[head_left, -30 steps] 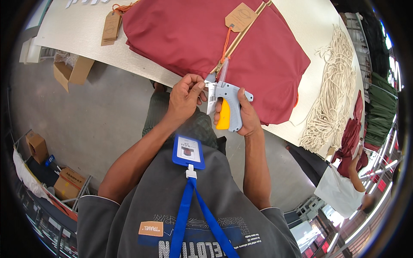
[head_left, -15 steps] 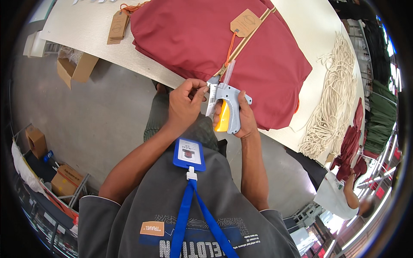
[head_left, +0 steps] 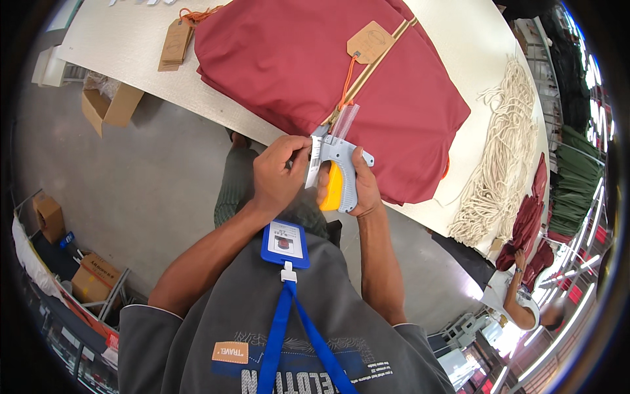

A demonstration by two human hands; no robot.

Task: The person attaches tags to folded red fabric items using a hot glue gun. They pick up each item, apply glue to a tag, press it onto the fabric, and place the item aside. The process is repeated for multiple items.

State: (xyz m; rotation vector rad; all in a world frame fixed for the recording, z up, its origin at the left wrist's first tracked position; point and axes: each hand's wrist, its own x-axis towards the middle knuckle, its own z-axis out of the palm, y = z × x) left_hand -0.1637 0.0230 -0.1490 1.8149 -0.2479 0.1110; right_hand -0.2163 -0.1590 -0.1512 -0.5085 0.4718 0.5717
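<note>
A person's right hand (head_left: 365,184) wraps around the handle of a grey tag gun (head_left: 348,177); whether its yellow trigger (head_left: 333,187) is squeezed cannot be told. The gun sits between the two hands, its handle running down toward the body and its head toward the table (head_left: 125,56). Just left of the head, the left hand (head_left: 275,176) has thumb and forefinger drawn close beside a white tag (head_left: 314,159); whether they pinch it is unclear. The maroon cloth (head_left: 275,62) lies on the table beyond both hands, its near edge right by the gun's head. A gold zip (head_left: 376,64) slants across it from upper right toward that spot, with the left fingertips nearer its lower end than the right
</note>
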